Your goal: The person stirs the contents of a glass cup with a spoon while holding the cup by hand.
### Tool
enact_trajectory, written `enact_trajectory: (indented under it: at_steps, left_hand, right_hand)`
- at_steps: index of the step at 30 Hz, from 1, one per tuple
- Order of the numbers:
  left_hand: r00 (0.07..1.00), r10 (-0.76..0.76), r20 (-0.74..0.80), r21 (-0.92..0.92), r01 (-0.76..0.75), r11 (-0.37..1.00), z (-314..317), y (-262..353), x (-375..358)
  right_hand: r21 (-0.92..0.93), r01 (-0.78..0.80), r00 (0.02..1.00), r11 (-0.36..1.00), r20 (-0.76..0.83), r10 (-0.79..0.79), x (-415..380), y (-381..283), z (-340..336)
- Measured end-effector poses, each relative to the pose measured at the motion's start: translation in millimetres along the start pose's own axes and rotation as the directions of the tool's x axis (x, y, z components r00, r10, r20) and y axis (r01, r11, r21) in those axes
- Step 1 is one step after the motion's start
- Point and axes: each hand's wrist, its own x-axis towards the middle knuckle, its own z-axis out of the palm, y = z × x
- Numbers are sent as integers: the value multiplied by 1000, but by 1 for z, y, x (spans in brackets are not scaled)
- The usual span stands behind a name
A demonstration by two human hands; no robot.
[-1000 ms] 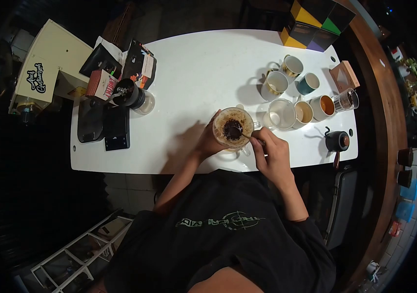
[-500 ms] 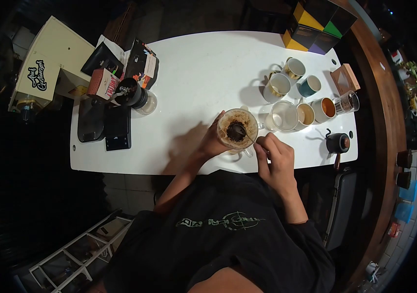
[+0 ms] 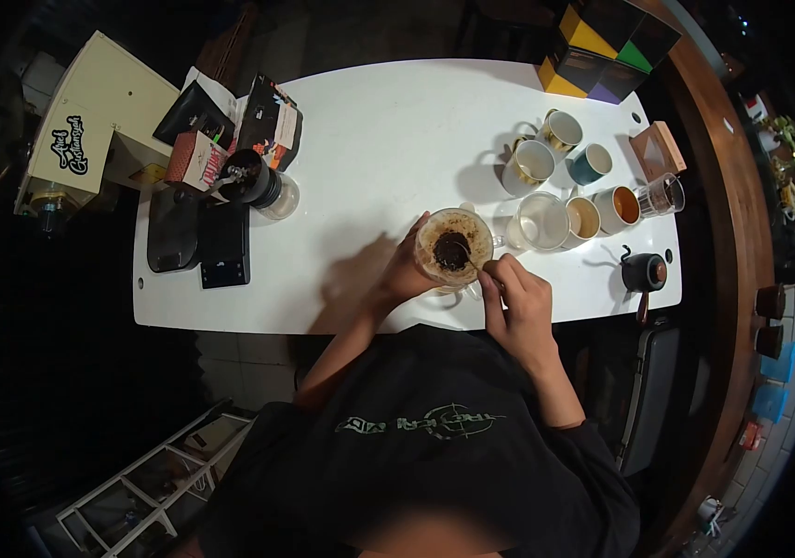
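My left hand (image 3: 404, 270) is wrapped round the left side of a clear glass coffee dripper (image 3: 431, 265) with brown-stained inner walls. Dark wet coffee grounds (image 3: 451, 251) lie at the bottom of it. A clear glass handle juts out below its rim, partly hidden by what is above. On the right side, my right hand (image 3: 522, 302) pinches the handle of a thin metal spoon (image 3: 474, 265). The spoon reaches over the rim, its bowl down in the grounds and mostly hidden. Just right of the dripper stands a clear glass server (image 3: 541, 221).
Several mugs, among them a teal cup (image 3: 591, 165) and an orange-lined cup (image 3: 619, 208), stand to the right. A black gooseneck kettle (image 3: 644, 272) sits near the right edge. At left are a hand grinder (image 3: 253, 181), a black scale (image 3: 225, 246) and coffee packages (image 3: 272, 121).
The spoon's bowl has sunk or turned in the grounds and shows less than before. My right hand has shifted slightly left. My left hand keeps its hold on the dripper.
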Motion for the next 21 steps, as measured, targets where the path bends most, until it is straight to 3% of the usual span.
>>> enact_trajectory:
  at_steps: [6,9,11,16,21]
  left_hand:
    - [997,-77,25,-78,79,994,1,-1,-1]
    - [996,-82,25,-118,85,989,-1,1,-1]
    - [995,-89,40,28,88,996,-2,2,-1]
    - [994,-99,36,-7,99,995,-3,1,-1]
    - [998,-62,12,-45,62,997,0,-3,0]
  right_hand:
    - [23,-3,999,1000,-47,4,3,-4,-11]
    - [107,-32,999,994,3,32,3,4,-3]
    - [40,4,999,999,-42,-2,4,7,-2]
    - [-62,3,996,998,-91,-8,-3,9,1]
    - [-45,37,999,998,0,-38,-2,-1,-1]
